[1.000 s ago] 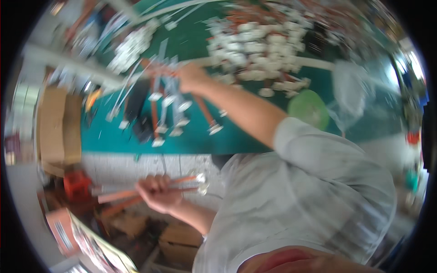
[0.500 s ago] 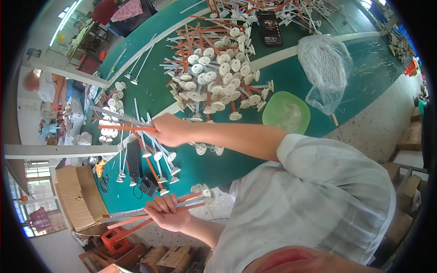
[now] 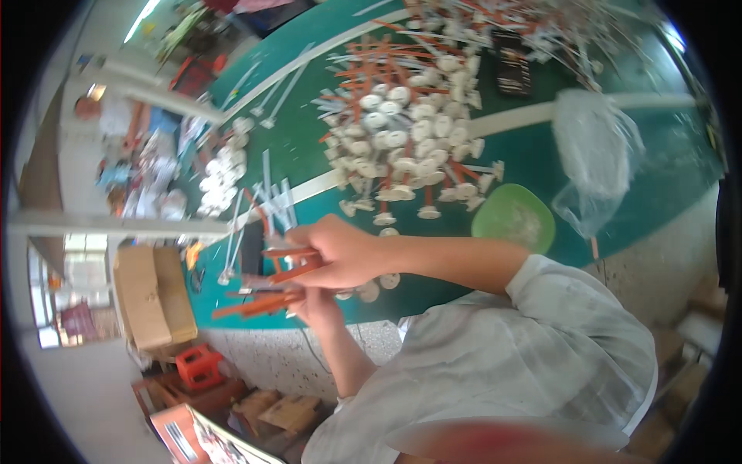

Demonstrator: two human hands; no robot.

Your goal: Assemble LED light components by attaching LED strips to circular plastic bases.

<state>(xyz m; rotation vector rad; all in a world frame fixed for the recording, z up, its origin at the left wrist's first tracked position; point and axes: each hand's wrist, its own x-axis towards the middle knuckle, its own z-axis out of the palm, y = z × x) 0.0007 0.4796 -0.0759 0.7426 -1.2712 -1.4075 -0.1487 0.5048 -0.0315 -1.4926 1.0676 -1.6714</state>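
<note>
My right hand is closed round several orange strips, which stick out to its left. Just below and touching it, my left hand is closed on another bunch of orange and silvery strips. Motion blurs the fingers, and the strips' other ends are mostly hidden by the hands. Beyond them on the green table lies a large pile of orange and silvery strips with white round caps. A smaller group of white caps lies farther left.
A green bowl with pale bits stands right of the pile. Past it lies a clear plastic bag. A black phone rests among the far strips. A cardboard box and red stool stand at left; another person is farther off.
My hands have come together: the left rose from below the table's edge, and the right moved nearer to it with its strips. The whole view has shifted rightward.
</note>
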